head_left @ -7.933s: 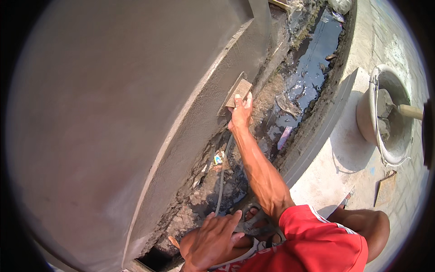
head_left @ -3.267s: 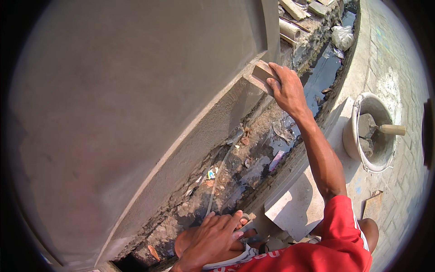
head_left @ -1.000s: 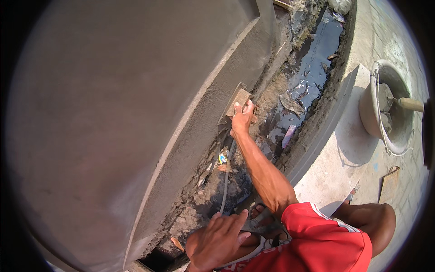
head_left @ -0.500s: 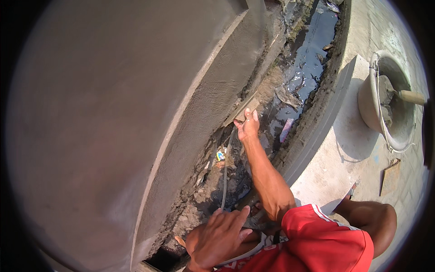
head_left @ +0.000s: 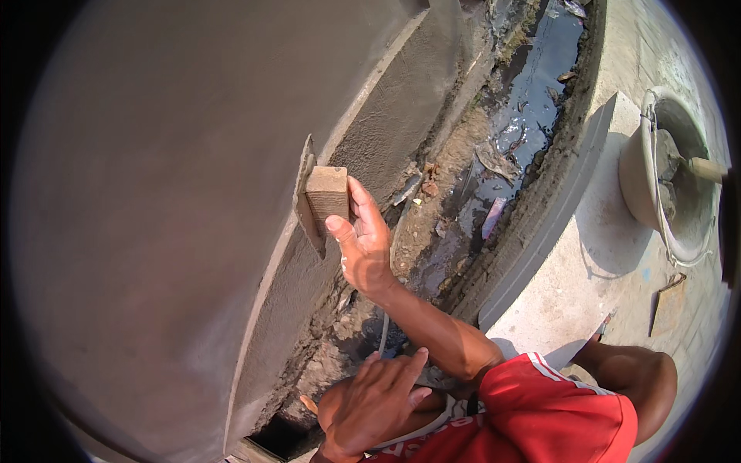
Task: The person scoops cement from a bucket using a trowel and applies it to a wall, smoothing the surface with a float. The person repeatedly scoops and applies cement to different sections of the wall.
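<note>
My right hand point(head_left: 366, 245) grips a plastering float by its wooden block handle point(head_left: 328, 191), thumb on the near side and fingers behind. The float's thin board point(head_left: 306, 201) is seen nearly edge-on, close against the grey plastered wall point(head_left: 170, 193) at its pale ledge point(head_left: 270, 278). Whether the whole board face touches the wall is hidden. Low in the picture, my left hand point(head_left: 380, 403) rests by my bent knee, holding nothing, its fingers stretched out and slightly apart.
A drain channel with dark water point(head_left: 536, 92) and litter runs beside the wall's foot. Along its right side is a concrete edge point(head_left: 567, 255). A bucket point(head_left: 641, 181) there holds mortar and a wooden-handled tool point(head_left: 706, 170). A small flat board point(head_left: 667, 305) lies nearby.
My right hand has brought the float up and left from the wall's foot to the ledge, turning it so its block handle shows. My left hand has stayed nearly still.
</note>
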